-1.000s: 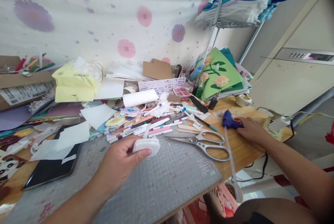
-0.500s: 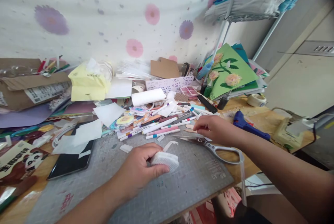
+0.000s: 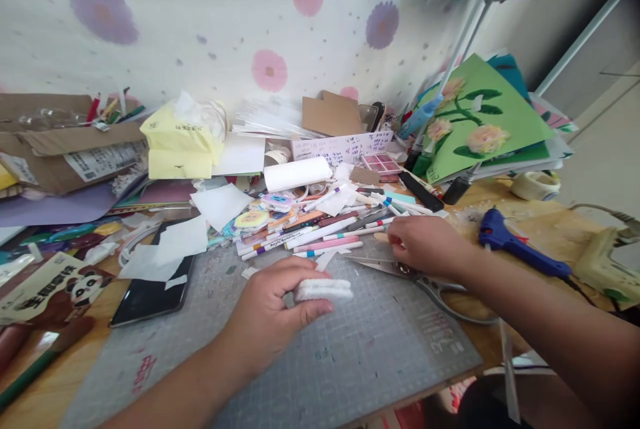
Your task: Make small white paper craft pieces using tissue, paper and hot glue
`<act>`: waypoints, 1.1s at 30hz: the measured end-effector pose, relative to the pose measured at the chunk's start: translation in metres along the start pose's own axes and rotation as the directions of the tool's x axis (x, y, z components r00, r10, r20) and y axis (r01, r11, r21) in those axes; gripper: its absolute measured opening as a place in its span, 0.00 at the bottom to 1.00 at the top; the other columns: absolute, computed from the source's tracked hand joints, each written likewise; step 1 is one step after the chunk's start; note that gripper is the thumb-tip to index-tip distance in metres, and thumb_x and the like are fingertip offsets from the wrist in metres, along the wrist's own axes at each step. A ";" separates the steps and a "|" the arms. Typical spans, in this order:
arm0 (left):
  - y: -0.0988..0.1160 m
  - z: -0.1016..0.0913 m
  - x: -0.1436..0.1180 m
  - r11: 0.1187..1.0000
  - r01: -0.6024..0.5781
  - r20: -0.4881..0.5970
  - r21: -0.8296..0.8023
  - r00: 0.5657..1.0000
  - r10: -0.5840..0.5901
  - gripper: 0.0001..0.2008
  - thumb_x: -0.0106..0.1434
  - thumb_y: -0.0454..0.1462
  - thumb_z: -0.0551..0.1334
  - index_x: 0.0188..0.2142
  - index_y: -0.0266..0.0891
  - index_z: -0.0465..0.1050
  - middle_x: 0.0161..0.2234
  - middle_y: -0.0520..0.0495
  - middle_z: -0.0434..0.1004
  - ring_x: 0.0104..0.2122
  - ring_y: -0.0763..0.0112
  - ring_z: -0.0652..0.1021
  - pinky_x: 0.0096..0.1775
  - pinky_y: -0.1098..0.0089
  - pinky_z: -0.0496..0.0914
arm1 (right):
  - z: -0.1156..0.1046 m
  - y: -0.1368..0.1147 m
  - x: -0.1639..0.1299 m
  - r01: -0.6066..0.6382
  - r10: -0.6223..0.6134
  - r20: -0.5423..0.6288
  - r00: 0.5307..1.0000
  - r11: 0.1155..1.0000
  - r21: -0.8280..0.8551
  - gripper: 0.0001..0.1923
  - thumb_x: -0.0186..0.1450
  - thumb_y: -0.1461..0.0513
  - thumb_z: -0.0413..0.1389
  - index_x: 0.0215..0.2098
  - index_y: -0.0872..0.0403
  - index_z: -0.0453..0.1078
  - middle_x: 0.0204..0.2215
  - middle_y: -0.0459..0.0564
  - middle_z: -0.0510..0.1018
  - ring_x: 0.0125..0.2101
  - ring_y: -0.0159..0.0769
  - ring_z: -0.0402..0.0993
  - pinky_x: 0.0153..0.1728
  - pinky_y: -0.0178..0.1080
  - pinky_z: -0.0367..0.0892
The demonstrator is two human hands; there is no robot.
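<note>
The white pad (image 3: pixel 325 290) sits above the mat (image 3: pixel 320 362), pinched between your left hand's (image 3: pixel 285 302) thumb and fingers. Your right hand (image 3: pixel 420 242) is over the scissors (image 3: pixel 375 266) by the mat's far edge; I can't tell its grip. This looks like a hold-and-reach step, calling for a steady pad. One marker (image 3: pixel 286 242) reads "Acrylic Marker"; the packet (image 3: pixel 45 296) beyond the mat's left edge bears Chinese characters.

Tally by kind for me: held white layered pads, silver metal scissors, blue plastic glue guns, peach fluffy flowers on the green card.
White pad in the left hand: 1
Scissors: 1
Glue gun: 1
Flowers on the card: 3
Total: 6
</note>
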State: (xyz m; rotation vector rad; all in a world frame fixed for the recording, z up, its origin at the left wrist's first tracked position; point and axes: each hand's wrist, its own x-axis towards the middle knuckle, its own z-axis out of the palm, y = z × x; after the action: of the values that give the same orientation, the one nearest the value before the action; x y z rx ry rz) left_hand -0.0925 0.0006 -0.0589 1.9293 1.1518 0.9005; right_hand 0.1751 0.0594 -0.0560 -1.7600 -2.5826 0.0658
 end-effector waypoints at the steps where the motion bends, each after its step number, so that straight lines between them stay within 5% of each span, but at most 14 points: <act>1: 0.000 0.000 0.000 1.000 -0.026 0.001 0.003 1.000 0.026 0.09 0.51 0.37 0.68 0.34 0.42 0.79 0.34 0.48 0.80 0.38 0.65 0.78 0.42 0.69 0.70 | -0.001 0.000 -0.001 -0.004 0.006 -0.034 0.999 0.999 0.035 0.07 0.56 0.65 0.51 0.25 0.55 0.71 0.27 0.53 0.77 0.29 0.41 0.73 0.28 0.37 0.59; 5: 0.000 0.002 -0.001 0.994 -0.108 0.015 0.008 0.994 0.108 0.10 0.51 0.35 0.69 0.35 0.42 0.79 0.34 0.49 0.81 0.38 0.67 0.78 0.41 0.71 0.70 | -0.009 -0.003 -0.006 -0.024 0.069 -0.158 0.985 0.962 0.273 0.09 0.63 0.60 0.47 0.32 0.53 0.68 0.27 0.48 0.77 0.27 0.35 0.72 0.27 0.35 0.62; 10: 0.002 0.003 -0.002 0.993 -0.118 0.000 -0.011 0.993 0.118 0.11 0.50 0.33 0.69 0.35 0.42 0.79 0.35 0.48 0.81 0.37 0.68 0.78 0.40 0.71 0.71 | -0.023 -0.021 -0.019 0.168 0.174 -0.298 0.938 0.526 0.834 0.09 0.63 0.59 0.51 0.41 0.50 0.65 0.24 0.42 0.70 0.21 0.29 0.68 0.24 0.34 0.65; 13: 0.004 0.003 -0.004 0.992 -0.125 0.007 0.000 0.992 0.125 0.10 0.50 0.33 0.69 0.35 0.42 0.79 0.35 0.47 0.81 0.37 0.67 0.78 0.41 0.70 0.71 | -0.031 -0.035 -0.027 0.112 0.130 -0.169 0.977 0.362 0.925 0.07 0.61 0.61 0.52 0.33 0.53 0.71 0.23 0.43 0.69 0.19 0.27 0.65 0.22 0.33 0.62; 17: 0.003 0.004 -0.004 0.981 -0.193 0.046 0.031 0.980 0.191 0.11 0.51 0.34 0.69 0.36 0.40 0.79 0.36 0.46 0.80 0.37 0.67 0.78 0.40 0.71 0.71 | -0.030 -0.053 -0.029 -0.121 -0.003 0.123 0.992 0.167 0.979 0.11 0.60 0.57 0.55 0.30 0.56 0.74 0.14 0.40 0.64 0.16 0.26 0.58 0.18 0.31 0.56; 21: 0.002 0.005 -0.004 0.959 -0.276 0.086 0.068 0.959 0.270 0.11 0.52 0.33 0.68 0.37 0.38 0.79 0.36 0.45 0.80 0.37 0.67 0.79 0.40 0.71 0.71 | -0.025 -0.069 -0.027 -0.179 -0.050 0.184 0.982 0.090 0.980 0.15 0.57 0.53 0.57 0.22 0.56 0.70 0.15 0.40 0.64 0.16 0.25 0.54 0.18 0.31 0.51; 27: 0.004 0.006 -0.005 0.940 -0.300 0.061 0.161 0.954 0.294 0.09 0.52 0.33 0.68 0.35 0.39 0.78 0.35 0.45 0.79 0.35 0.66 0.79 0.38 0.69 0.73 | -0.031 -0.086 -0.030 -0.221 -0.023 0.221 0.975 0.037 0.975 0.08 0.50 0.61 0.62 0.18 0.56 0.70 0.14 0.39 0.65 0.18 0.24 0.55 0.21 0.32 0.49; 33: 0.004 0.007 -0.005 0.929 -0.307 0.044 0.206 0.951 0.305 0.08 0.52 0.34 0.67 0.35 0.38 0.78 0.36 0.44 0.79 0.35 0.65 0.79 0.38 0.69 0.73 | -0.031 -0.093 -0.028 -0.167 0.036 0.164 0.986 0.105 0.980 0.08 0.52 0.61 0.61 0.19 0.56 0.71 0.15 0.39 0.67 0.20 0.25 0.57 0.24 0.33 0.51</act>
State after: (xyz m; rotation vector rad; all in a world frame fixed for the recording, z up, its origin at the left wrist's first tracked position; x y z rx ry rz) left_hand -0.0875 -0.0070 -0.0604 2.3314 0.9861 0.9575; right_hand 0.1003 0.0006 -0.0207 -1.2185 -1.4602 1.5459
